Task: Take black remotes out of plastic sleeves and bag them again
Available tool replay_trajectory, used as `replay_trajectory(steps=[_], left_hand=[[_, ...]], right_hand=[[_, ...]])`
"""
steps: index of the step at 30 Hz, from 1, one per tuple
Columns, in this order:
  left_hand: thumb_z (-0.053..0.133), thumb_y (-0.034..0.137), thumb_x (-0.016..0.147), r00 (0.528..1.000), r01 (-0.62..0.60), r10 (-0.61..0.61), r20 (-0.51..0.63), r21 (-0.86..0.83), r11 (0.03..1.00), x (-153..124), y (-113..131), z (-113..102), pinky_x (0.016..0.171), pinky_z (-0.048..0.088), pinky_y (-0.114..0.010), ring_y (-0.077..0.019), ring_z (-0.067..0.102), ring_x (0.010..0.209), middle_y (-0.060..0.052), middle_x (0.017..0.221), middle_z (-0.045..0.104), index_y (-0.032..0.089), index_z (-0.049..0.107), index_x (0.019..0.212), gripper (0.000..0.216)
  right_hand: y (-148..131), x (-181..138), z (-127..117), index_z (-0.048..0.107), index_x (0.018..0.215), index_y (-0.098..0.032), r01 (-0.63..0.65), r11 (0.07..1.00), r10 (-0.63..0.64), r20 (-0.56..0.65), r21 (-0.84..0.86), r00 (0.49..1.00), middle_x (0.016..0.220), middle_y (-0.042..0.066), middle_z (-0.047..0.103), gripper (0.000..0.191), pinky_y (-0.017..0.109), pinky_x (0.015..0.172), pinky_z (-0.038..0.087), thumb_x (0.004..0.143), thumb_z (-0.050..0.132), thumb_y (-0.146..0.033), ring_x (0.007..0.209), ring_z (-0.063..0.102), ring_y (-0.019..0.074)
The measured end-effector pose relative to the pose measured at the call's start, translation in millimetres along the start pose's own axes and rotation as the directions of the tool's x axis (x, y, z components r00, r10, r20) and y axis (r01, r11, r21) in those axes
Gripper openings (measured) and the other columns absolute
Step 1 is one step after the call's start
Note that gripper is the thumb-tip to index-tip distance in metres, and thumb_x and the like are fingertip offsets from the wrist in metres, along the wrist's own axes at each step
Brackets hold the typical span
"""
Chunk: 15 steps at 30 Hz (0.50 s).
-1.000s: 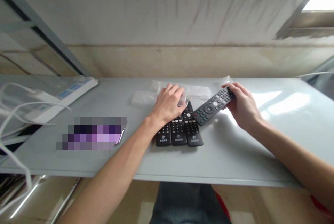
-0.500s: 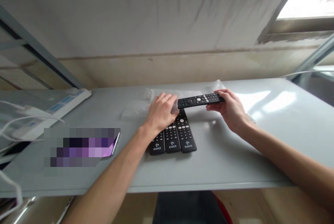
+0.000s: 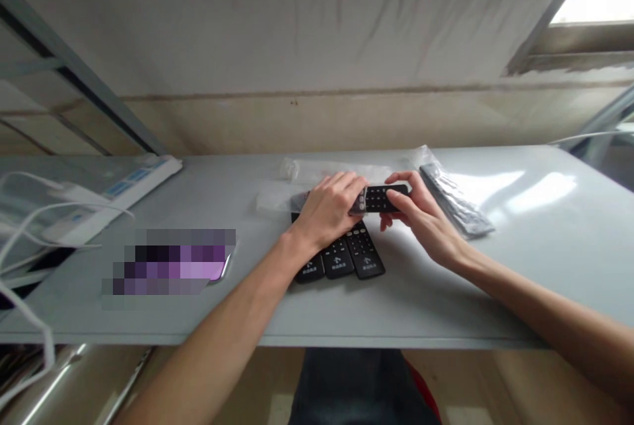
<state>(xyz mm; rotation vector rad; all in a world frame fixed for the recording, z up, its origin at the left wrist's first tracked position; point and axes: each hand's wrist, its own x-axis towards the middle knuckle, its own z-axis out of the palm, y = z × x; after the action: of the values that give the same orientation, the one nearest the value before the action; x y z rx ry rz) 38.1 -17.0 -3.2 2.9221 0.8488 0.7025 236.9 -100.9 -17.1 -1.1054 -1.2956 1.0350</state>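
Observation:
A black remote control (image 3: pixel 379 198) lies crosswise between my hands above the table, partly inside a clear plastic sleeve (image 3: pixel 364 202). My left hand (image 3: pixel 334 204) is closed over the sleeved end and hides most of it. With thumb and fingers, my right hand (image 3: pixel 421 214) grips the bare right end. Below my left hand, three more black remote controls (image 3: pixel 366 257) lie side by side on the table, their upper parts covered. To the right of my right hand rests another remote in clear wrapping (image 3: pixel 456 204).
Clear plastic sleeves (image 3: pixel 327 169) lie at the back of the grey table (image 3: pixel 545 266). On the left are a phone (image 3: pixel 218 271), partly blurred out, and a white power strip (image 3: pixel 113 200) with white cables (image 3: pixel 30 214). A wall stands behind.
The remote has slid left into the sleeve, and my right hand has moved left with it. The view has shifted slightly, and the wrapped remote on the right now shows.

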Motion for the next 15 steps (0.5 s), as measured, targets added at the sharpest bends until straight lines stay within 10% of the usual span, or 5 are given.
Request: replay_trajectory(steps=[7, 15], left_hand=[[0.070, 0.021, 0.095, 0.990, 0.132, -0.131, -0.052, 0.029, 0.991, -4, -17, -2, 0.101, 0.053, -0.042, -0.0277, 0.067, 0.115, -0.009, 0.124, 0.072, 0.018, 0.062, 0.129, 0.036], [0.061, 0.019, 0.097, 0.990, 0.143, -0.143, 0.011, 0.041, 0.989, -2, -3, -9, 0.075, 0.052, -0.033, -0.0228, 0.070, 0.092, -0.008, 0.104, 0.073, 0.018, 0.068, 0.107, 0.012]], right_hand=[[0, 14, -16, 0.040, 0.105, -0.031, 0.128, 0.991, -0.107, -0.358, 0.034, 0.928, 0.074, -0.007, 0.065, 0.045, 0.025, 0.039, 0.044, 0.093, 0.079, -0.050, 0.047, 0.056, 0.0122], [-9, 0, 3, 0.048, 0.102, -0.029, 0.054, 0.993, -0.063, -0.084, -0.107, 0.994, 0.066, -0.006, 0.064, 0.034, 0.028, 0.050, 0.049, 0.102, 0.065, -0.059, 0.051, 0.058, 0.0126]])
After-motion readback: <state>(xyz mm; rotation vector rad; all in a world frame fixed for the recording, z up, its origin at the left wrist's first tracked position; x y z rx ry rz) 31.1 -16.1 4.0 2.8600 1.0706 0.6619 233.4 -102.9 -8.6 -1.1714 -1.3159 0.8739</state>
